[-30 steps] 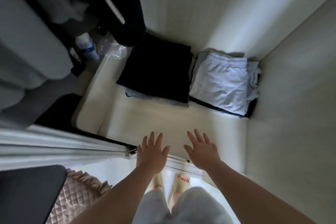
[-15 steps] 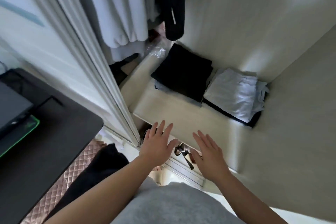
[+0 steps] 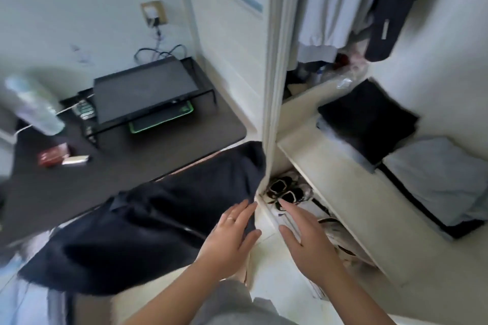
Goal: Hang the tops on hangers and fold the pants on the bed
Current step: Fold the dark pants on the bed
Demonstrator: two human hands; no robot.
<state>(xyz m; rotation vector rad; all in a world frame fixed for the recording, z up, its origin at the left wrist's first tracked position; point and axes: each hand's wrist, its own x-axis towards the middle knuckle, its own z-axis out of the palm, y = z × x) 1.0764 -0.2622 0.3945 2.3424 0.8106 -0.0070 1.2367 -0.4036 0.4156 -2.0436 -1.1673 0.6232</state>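
Observation:
A dark garment (image 3: 148, 232) lies spread over the bed's edge at the lower left. My left hand (image 3: 229, 237) hovers at its right end with straight fingers and holds nothing. My right hand (image 3: 306, 240) is open too, held in front of the wardrobe's lower compartment. On the wardrobe shelf (image 3: 330, 174) lie a folded black stack (image 3: 369, 119) and a folded pale blue stack (image 3: 435, 179). Pale tops (image 3: 327, 2) and a dark top (image 3: 390, 8) hang above them.
The wardrobe's white door edge (image 3: 274, 74) stands upright between desk and shelf. Shoes (image 3: 285, 190) sit under the shelf. A dark desk (image 3: 79, 179) at the left carries a monitor stand (image 3: 148, 95), a plastic bottle (image 3: 34, 105) and a red box (image 3: 52, 158).
The view has swung left from the wardrobe shelf to the desk and the bed. Both hands stayed open and drew back from the shelf; the dark garment came into view.

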